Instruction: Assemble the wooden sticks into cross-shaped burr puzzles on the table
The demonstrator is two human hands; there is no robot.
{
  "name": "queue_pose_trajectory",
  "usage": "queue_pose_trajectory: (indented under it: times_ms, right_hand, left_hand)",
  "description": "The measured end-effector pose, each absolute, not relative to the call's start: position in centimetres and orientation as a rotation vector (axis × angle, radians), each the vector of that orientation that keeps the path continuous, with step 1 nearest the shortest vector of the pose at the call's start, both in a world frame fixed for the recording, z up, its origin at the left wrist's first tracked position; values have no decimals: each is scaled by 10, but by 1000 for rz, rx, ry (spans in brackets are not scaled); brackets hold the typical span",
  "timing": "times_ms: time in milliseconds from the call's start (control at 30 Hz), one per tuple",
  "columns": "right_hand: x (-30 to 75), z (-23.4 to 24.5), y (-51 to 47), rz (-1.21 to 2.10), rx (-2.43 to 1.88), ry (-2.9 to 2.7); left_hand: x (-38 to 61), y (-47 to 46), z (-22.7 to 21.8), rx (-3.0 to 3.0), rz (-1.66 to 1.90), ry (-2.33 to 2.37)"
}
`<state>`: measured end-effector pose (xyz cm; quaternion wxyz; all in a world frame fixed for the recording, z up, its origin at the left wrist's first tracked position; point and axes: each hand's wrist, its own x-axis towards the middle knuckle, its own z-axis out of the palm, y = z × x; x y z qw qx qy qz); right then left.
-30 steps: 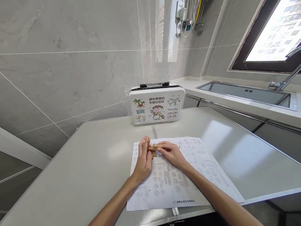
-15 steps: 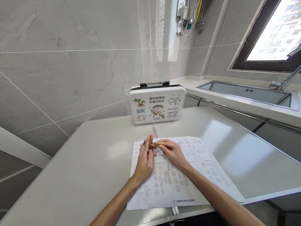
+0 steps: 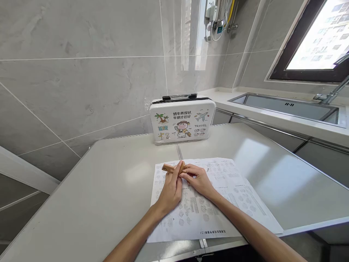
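Observation:
My left hand (image 3: 171, 191) is closed around light-brown wooden puzzle pieces (image 3: 167, 167), with one notched bar sticking out to the left past the fingers. Another wooden end shows above the fingertips, where both hands meet. My right hand (image 3: 199, 181) pinches the right side of the same pieces with thumb and fingers. How the pieces fit together is mostly hidden by the fingers. Both hands are just above a white printed sheet (image 3: 218, 214) covered with small diagrams of puzzle shapes.
Behind the sheet, a white cartoon-printed case (image 3: 188, 112) with a black handle stands against the tiled wall. Everything rests on a pale folding table (image 3: 109, 196) with a centre seam. To the right are a sink (image 3: 289, 105) and a faucet (image 3: 331, 94).
The wooden pieces have turned in my hands, and a notched bar now points out to the left. My left hand has shifted slightly right, closer to my right hand.

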<state>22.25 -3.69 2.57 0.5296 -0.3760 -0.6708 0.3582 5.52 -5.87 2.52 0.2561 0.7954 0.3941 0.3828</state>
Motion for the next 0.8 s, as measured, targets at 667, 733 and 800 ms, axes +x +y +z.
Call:
queue_pose_trajectory:
  times_ms: [667, 733, 800]
  right_hand:
    - [226, 26, -34, 1000, -941, -1562]
    - [226, 25, -34, 982, -949, -1591]
    - [225, 24, -35, 960, -959, -1607]
  left_hand:
    - [50, -50, 23, 2456, 1297, 1193]
    - [50, -50, 24, 2488, 1285, 1211]
    - [49, -51, 25, 2514, 1266, 1229]
